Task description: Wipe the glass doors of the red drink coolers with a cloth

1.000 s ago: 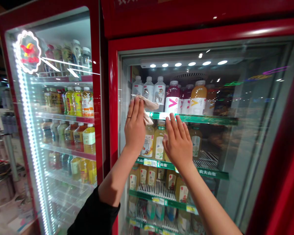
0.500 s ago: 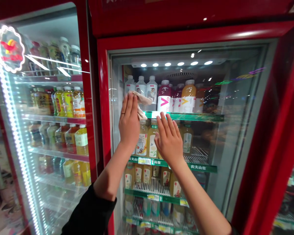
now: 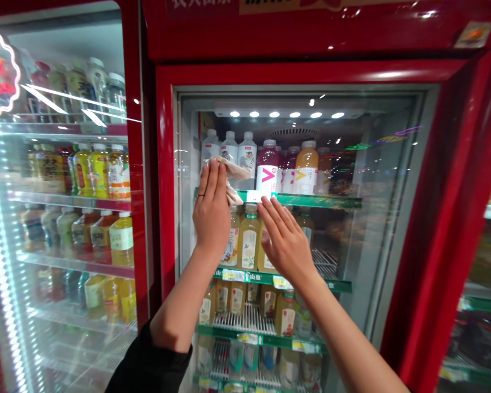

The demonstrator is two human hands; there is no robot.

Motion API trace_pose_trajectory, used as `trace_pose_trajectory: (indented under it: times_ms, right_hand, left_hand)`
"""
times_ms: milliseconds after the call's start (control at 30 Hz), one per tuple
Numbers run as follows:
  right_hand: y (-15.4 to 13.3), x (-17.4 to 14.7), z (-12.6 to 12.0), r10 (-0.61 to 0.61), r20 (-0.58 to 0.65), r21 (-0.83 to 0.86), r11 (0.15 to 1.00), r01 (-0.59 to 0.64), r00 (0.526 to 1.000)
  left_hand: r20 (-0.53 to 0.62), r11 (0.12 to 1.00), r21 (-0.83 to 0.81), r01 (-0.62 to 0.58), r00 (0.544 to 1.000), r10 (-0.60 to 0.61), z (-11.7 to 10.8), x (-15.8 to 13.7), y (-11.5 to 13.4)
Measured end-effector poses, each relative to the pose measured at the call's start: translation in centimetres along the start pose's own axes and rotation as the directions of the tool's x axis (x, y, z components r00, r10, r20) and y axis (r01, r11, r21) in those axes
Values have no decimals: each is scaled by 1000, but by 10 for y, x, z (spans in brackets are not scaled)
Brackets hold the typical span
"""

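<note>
Black left sleeve (image 3: pixel 153 360), 1 thin dark ring (image 3: pixel 201 195) on left hand (image 3: pixel 213 213)

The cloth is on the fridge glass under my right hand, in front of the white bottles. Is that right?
Not quite: the hand is wrong. The head view shows the cloth under your left hand. The rest is right: it is on the fridge glass, in front of the white bottles.

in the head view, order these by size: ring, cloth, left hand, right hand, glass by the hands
Largest to smallest, as they look:
1. Glass
2. Left hand and right hand: too alike to rank
3. Cloth, visible part only; the left hand hides some
4. Ring
</note>
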State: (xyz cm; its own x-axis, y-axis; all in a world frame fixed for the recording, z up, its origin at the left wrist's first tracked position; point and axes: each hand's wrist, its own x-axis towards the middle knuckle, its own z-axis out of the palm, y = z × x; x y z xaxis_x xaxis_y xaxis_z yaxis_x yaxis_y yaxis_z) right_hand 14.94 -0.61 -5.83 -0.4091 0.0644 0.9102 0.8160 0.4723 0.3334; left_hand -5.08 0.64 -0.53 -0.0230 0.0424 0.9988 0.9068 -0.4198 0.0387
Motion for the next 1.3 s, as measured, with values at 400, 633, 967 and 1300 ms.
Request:
trace_pose_trajectory:
  times_ms: [400,633,967,1300]
  right_hand:
    - [33,-12,-13,1,4,-129,992,-1,1000]
    - [33,-15,-12,63,-113,-142,987,-79,992]
    - [34,-16,-11,105,-106,-105,988,-116,989]
    - [36,-17,-10,77,-131,-86,992,-88,988]
  left_hand:
    - [60,1000,-2,-16,998,17,8,17,23]
    - [127,984,-31,-177,976,179,18,-2,53]
    - [37,999,-37,-29,999,31,15,2,31]
    - [89,990,-18,-140,986,141,16,28,38]
